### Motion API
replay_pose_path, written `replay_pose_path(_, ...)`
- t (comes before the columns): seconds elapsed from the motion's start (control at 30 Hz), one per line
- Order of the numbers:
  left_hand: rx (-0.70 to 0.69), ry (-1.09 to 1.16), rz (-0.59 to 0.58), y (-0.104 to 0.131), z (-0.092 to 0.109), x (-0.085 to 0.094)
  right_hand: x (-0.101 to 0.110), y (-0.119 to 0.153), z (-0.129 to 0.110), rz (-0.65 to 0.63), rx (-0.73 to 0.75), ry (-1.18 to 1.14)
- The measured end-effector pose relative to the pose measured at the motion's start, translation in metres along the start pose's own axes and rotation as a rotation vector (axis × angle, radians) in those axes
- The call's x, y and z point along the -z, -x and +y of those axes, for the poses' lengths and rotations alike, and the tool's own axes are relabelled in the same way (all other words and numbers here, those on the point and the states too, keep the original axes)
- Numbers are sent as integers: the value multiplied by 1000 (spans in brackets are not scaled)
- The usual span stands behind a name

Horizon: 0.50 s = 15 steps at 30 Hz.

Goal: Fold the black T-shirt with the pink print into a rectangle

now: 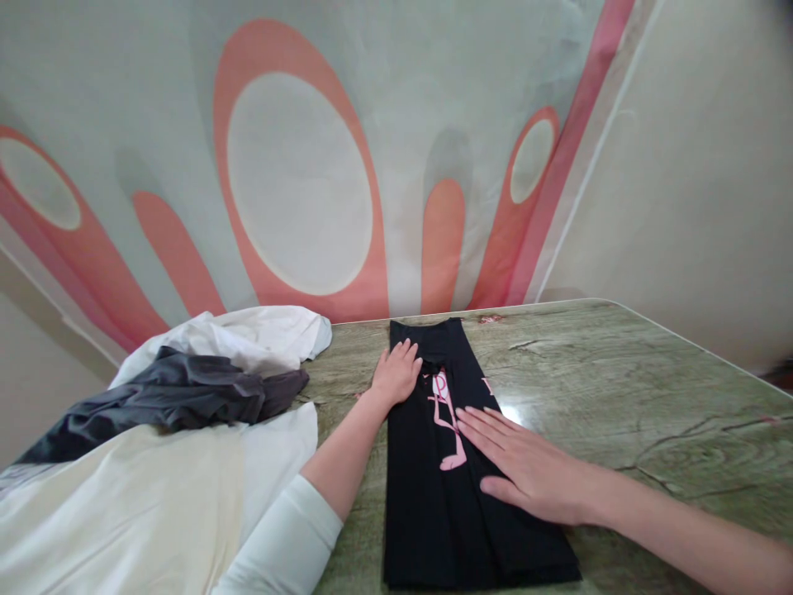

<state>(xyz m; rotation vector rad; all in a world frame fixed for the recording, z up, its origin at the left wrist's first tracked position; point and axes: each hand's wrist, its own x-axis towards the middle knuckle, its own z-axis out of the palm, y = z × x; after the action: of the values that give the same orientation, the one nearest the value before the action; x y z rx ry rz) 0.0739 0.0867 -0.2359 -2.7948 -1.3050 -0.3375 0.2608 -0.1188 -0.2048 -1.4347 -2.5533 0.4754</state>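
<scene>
A black garment with a pink printed figure lies folded lengthwise into a long strip on the table. My left hand rests on its upper left part, near the far end, fingers spread slightly and pointing away. Flat on the right side of the cloth, beside the pink print, lies my right hand, its fingers stretched out and the thumb apart. Neither hand grips anything that shows. Part of the print is hidden in the folds.
On the left of the wood-patterned table lie a white cloth, a dark grey cloth and a cream garment, loosely heaped. Behind the table's far edge stands a wall covering with pink and white shapes.
</scene>
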Motion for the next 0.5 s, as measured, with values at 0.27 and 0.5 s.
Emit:
replay_pose_path(0.27, 12, -34, 42, 2, 2, 6, 27, 26, -9, -82, -28, -212)
replay_pose_path(0.5, 47, -64, -190, 14, 15, 29, 2, -38, 54, 165, -151, 49)
